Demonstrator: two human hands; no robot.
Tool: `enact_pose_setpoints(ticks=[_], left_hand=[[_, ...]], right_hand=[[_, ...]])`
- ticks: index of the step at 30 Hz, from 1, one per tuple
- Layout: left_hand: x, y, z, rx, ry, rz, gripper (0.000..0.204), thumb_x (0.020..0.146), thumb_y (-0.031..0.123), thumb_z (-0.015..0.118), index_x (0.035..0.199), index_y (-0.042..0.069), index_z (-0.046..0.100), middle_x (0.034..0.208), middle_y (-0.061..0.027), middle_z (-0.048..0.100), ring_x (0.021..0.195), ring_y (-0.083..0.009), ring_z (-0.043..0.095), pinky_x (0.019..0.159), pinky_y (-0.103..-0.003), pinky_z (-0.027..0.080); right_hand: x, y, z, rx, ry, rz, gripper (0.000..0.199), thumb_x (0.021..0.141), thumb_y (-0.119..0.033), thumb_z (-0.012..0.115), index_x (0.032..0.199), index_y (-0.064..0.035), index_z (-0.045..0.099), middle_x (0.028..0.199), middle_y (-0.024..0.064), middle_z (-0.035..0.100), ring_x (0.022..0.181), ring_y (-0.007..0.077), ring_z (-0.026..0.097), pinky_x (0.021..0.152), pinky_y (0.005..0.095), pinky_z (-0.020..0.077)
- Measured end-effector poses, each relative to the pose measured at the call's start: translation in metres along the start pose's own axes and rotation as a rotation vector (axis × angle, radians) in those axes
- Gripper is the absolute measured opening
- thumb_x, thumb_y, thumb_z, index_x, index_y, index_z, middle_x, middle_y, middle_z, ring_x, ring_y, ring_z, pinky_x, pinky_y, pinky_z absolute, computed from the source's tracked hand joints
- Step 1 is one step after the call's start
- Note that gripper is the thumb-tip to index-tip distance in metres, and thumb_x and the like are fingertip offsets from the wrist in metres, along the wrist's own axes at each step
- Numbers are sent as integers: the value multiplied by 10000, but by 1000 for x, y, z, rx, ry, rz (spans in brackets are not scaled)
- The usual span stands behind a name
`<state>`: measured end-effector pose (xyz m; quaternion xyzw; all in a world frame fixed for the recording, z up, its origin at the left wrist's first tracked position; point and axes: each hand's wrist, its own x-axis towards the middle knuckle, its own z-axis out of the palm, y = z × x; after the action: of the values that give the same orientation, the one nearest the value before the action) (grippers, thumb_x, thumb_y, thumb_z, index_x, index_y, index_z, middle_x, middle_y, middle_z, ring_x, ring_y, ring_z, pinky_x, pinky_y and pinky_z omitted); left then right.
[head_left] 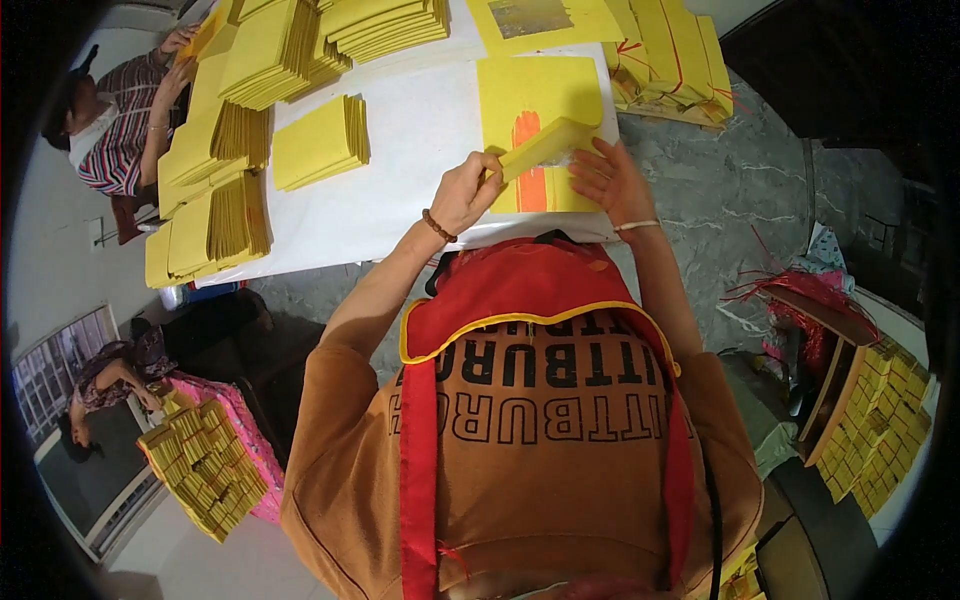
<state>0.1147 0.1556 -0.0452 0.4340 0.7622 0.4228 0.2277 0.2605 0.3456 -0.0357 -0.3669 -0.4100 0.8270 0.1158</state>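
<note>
Near the front right of the white table, my left hand [468,197] pinches the left end of a yellow paper sheet [555,143], whose edge stands raised and bent. Beneath it lies yellow paper [505,90] with an orange-red patch [526,125] in the middle. My right hand [616,187] is open at the sheet's right end, fingers apart and palm turned inward; whether its fingertips touch the paper I cannot tell. To the left lies a small stack of folded yellow paper [318,145].
Tall yellow paper stacks [265,55] line the table's left and far side. Red-tied bundles [670,60] stand beyond the right edge. One person [125,120] handles paper at far left; another [120,380] is by a bundle pile [200,465]. Red strings [815,300] hang at right.
</note>
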Motion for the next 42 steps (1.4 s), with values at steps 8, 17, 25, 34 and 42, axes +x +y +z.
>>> enact_pose_setpoints(ticks=[8, 17, 25, 34, 42], left_hand=[[-3, 13, 6, 136, -40, 194, 301, 788, 177, 533, 1046, 29, 486, 779, -143, 549, 725, -276, 532, 646, -355, 439], [24, 27, -8, -29, 105, 203, 184, 808, 110, 530, 972, 27, 547, 959, -108, 552, 866, -215, 524, 719, -282, 435], [41, 34, -34, -923, 340, -287, 667, 797, 57, 542, 1318, 25, 128, 1071, -131, 503, 922, -159, 514, 793, -267, 423], [44, 7, -20, -1075, 380, -336, 713, 733, -78, 522, 1327, 51, 150, 1090, -103, 429, 975, -180, 486, 810, -265, 438], [37, 18, -23, -879, 412, -248, 669, 728, -102, 502, 1300, 112, 230, 1090, -87, 450, 863, -114, 498, 716, -230, 445]], right_hand=[[45, -7, 10, 47, -87, 161, 403, 834, -311, 493, 1135, -47, 448, 967, 66, 544, 847, 174, 558, 696, 297, 477], [31, -12, 34, 264, -172, 9, 325, 837, -196, 477, 1118, -34, 465, 967, 59, 556, 827, 164, 558, 691, 271, 463], [15, -12, 27, 415, -296, -76, 367, 833, -166, 462, 1168, -21, 423, 1052, 83, 535, 929, 198, 543, 768, 291, 458], [16, -15, 33, 336, -307, -41, 394, 815, -117, 475, 1189, -24, 397, 1044, 79, 526, 929, 187, 539, 756, 289, 462], [24, -3, 26, 511, -353, 113, 383, 830, -115, 459, 1197, -33, 387, 1039, 75, 525, 914, 182, 543, 741, 292, 471]])
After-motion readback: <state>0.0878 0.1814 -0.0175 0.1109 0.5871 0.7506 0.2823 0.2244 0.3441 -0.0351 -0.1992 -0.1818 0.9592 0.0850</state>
